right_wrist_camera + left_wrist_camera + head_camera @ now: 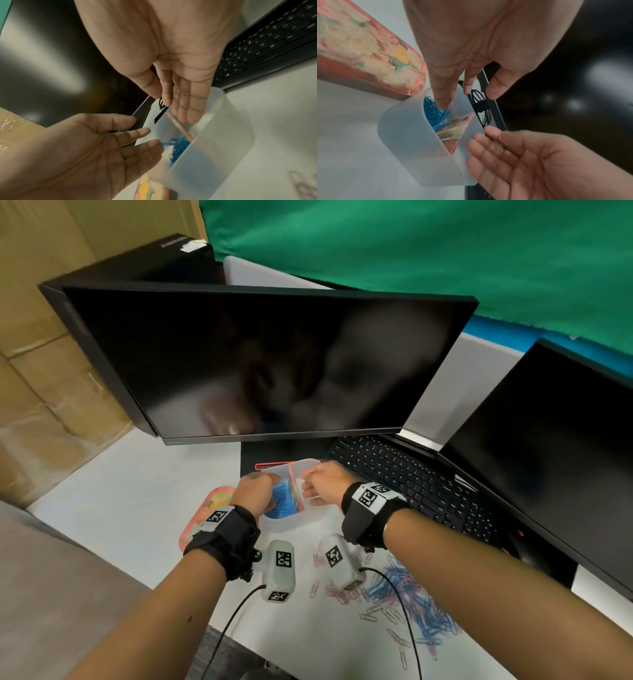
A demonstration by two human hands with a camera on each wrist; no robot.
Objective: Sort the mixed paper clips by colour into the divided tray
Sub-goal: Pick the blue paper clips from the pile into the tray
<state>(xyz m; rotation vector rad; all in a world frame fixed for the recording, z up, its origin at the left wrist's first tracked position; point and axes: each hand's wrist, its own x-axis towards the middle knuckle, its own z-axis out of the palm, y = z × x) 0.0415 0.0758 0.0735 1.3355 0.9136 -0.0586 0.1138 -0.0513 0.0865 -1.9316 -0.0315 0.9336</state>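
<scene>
You stood with both hands over the tray (310, 465), a frosted tub near the middle of the desk (137, 491), just in front of the monitor (260, 361) and beside the keyboard (411, 477). Your left hand (255, 491) reached down into the left compartment, fingers (442, 94) straight and spread, their tips dipping into the blue clips (435, 115); one blue clip seemed to hang at a fingertip, but whether it was pinched could not be told. Your right hand (323, 477) hovered over the right compartment, past the pink divider (295, 484), fingers (187, 105) extended and loosely together, holding nothing that showed. The rest of the pile (407, 597), pink and blue clips mixed, lay toward the desk's near right edge, well apart from the tray. By the look of it, you were dropping blue clips on their side of the divider. To do that well, you needed to spread the fingers fully and shake off any clip that clung or chained to another, keep the drop low so none bounced across the divider, and steady the tray's wall with the right hand, since a light tub would likely slide. A patterned case (209, 508) lay touching the tray's left side.
</scene>
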